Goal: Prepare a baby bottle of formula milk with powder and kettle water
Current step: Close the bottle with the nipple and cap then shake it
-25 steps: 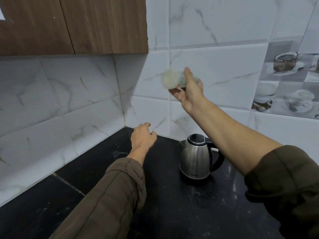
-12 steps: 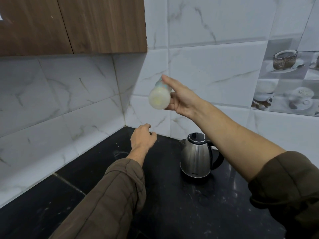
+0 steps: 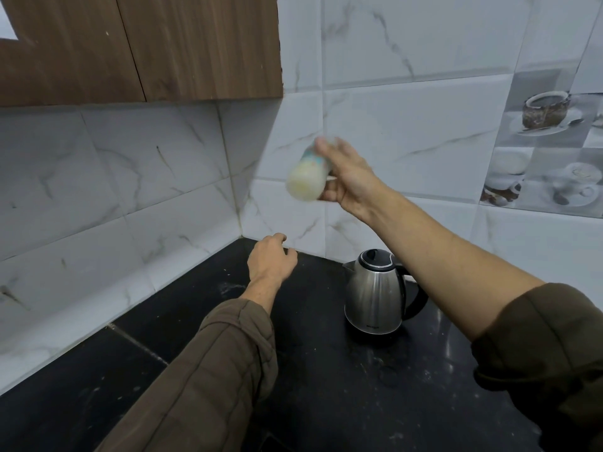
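My right hand (image 3: 347,177) is raised in front of the wall tiles and grips a baby bottle (image 3: 306,179) with pale yellowish milk inside. The bottle is blurred by motion and tilted, its base toward me and its top hidden behind my fingers. My left hand (image 3: 269,262) hovers low over the black counter near the corner, fingers loosely curled and holding nothing. A steel electric kettle (image 3: 375,295) with a black lid and handle stands upright on the counter below my right forearm.
The black stone counter (image 3: 326,386) runs into a corner of white marble-look wall tiles (image 3: 130,190). A brown wooden cabinet (image 3: 140,44) hangs above at the upper left. Picture tiles of cups (image 3: 548,148) are on the right wall.
The bottle in my right hand has swung from up high with its base to the left, down and back again, staying blurred as in a shake. My left hand has stayed put.
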The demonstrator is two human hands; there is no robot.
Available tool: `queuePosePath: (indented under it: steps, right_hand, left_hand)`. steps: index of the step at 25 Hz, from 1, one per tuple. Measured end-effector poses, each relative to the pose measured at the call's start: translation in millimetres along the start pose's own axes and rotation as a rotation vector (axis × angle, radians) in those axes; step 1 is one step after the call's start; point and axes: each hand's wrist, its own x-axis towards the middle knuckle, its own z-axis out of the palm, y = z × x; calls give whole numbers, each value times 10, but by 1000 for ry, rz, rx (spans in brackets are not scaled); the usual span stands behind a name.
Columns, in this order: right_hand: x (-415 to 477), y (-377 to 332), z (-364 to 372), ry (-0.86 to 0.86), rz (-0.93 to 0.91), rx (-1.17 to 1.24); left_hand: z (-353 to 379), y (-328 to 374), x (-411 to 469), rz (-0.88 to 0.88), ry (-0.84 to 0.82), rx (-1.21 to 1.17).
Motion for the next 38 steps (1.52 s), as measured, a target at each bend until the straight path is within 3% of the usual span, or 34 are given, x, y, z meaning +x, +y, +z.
queuePosePath:
  steps: [3,5,8,9,13,14,18,19,22,24,29,33,34,38]
  right_hand:
    - [115,-63,0,348,-149,282]
    - [49,-68,47,258,-186,129]
    - [-126,-22,110,-69,-228,-288]
    - [-127,-9,106,-79,-250,-293]
    - [10,-58,109,356,-323,110]
    - [28,-61,100,376,-322,147]
    - [-116,14,86,-14,-253,-276]
    - [-118,39,57,-41,-263,-296]
    - [10,-17,-9,277,-286,37]
    - [98,-53,-71,371,-282,196]
    - [-44,55,-56,18,-227,-224]
    - [96,-3,-111,329,-258,112]
    - [115,-20,-126,342,-239,160]
    - [-21,10,-118,17,-159,-252]
  left_hand:
    - [2,-37,-12,-11,3,-2]
    - [4,-39,-9,-15,-1,0]
    - [18,-14,-16,1,-1,-2]
    - [8,-2,-18,3,5,-4]
    - [-7,-28,-20,-2,12,0]
    - [-15,-35,-17,-8,11,1]
    - [-6,-41,-12,-8,0,-4]
    - [-8,-28,-17,-6,2,-5]
    - [1,-52,-13,-9,2,-4]
    - [4,-72,-9,-21,-2,-1]
    - [40,-32,26,-7,-10,-6]
    - [34,-21,37,-6,-3,1]
    - [31,-29,36,-10,-2,2]
    - [59,-42,49,-15,-17,2]
